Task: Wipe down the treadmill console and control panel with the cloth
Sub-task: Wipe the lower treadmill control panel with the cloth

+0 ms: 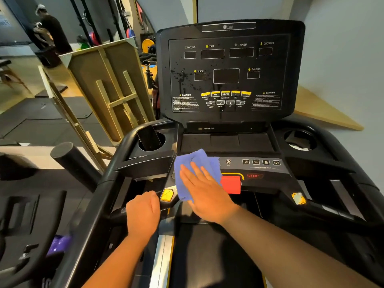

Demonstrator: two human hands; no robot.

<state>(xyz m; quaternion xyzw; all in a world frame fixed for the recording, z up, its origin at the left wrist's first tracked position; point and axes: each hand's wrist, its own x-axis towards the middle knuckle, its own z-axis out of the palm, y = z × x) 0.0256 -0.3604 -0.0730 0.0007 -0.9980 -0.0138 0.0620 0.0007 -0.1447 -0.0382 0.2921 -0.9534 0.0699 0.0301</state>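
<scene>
The black treadmill console (228, 71) stands upright ahead, with dark displays, yellow buttons and wet spots on its left side. Below it lies the control panel (261, 163) with number keys and a red stop button (231, 185). A blue cloth (193, 163) lies on the panel's left part. My right hand (204, 194) presses flat on the cloth with straight fingers. My left hand (143, 213) grips the left handlebar (116, 216) beside a yellow button (166, 195).
A dark phone (148, 138) stands in the left cup holder. The right cup holder (300, 140) holds something white. A wooden frame (108, 90) leans at the left. A person (52, 30) stands far back left. A purple object (59, 244) lies low left.
</scene>
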